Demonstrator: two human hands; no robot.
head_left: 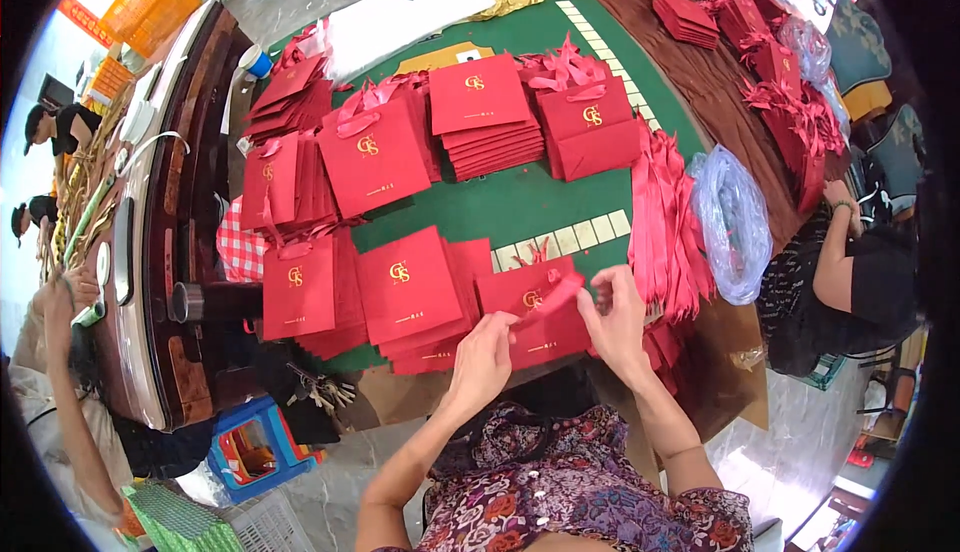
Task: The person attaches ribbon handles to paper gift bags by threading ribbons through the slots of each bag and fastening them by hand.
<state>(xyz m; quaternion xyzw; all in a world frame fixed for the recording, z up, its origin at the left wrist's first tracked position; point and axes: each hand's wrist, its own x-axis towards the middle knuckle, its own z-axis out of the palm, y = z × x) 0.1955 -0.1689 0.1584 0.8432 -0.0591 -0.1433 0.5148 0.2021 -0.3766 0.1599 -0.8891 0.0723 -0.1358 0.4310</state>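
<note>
A red paper gift bag with gold print lies flat at the table's near edge, in front of me. A pink ribbon runs across its top, between my two hands. My left hand rests by the bag's left side, its thumb and fingers pinched on the ribbon's left end. At the upper right of the bag, my right hand has curled fingers, the thumb at the ribbon's other end. A thick bundle of pink ribbons hangs together just beyond my right hand.
Stacked red bags stand to the left, and more bags line the far side of the green table. A blue plastic bag sits at the right. A metal cup and a blue stool are left. Other people work on both sides.
</note>
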